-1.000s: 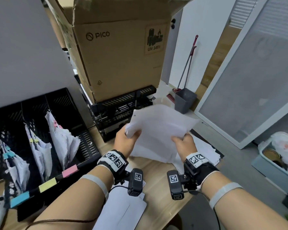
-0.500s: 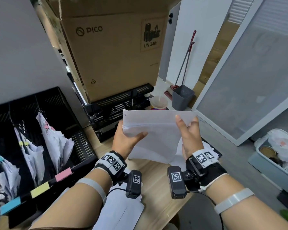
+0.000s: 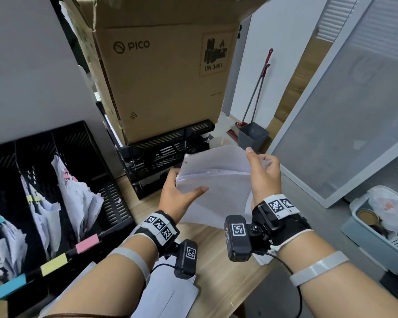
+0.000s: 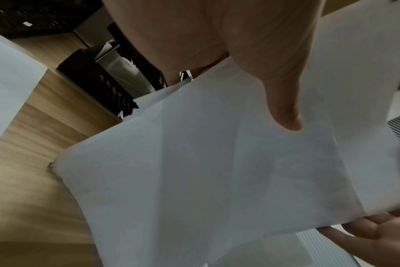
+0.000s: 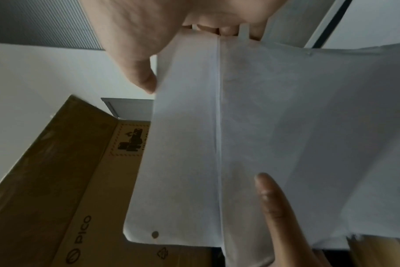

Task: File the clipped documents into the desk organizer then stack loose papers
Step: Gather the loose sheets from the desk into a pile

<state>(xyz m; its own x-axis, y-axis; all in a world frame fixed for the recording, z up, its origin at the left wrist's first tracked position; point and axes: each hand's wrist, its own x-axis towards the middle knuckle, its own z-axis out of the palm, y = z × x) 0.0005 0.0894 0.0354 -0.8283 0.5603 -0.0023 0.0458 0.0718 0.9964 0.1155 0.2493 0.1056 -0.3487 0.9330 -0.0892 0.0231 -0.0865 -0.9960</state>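
A sheaf of loose white papers point(image 3: 216, 180) is held upright above the wooden desk point(image 3: 216, 260). My left hand point(image 3: 179, 191) grips its left edge, thumb lying across the front sheet point(image 4: 217, 171). My right hand point(image 3: 264, 171) holds the right edge of the papers point(image 5: 286, 126), thumb in front and fingers curled behind. The black desk organizer point(image 3: 110, 203) stands at the left, with clipped documents point(image 3: 78, 198) in its slots behind pink, yellow and blue labels. More white sheets point(image 3: 170, 294) lie on the desk under my left forearm.
A large PICO cardboard box point(image 3: 166, 83) sits on a black letter tray point(image 3: 170, 148) straight behind the papers. A grey bin point(image 3: 253, 135) with long-handled tools stands on the floor beyond. A pale storage basket point(image 3: 377, 239) sits on the floor at right.
The sheaf was crumpled and skewed; now it is squared and held more upright. My right hand slid up the right edge, fingers curling around it. The left grip stayed.
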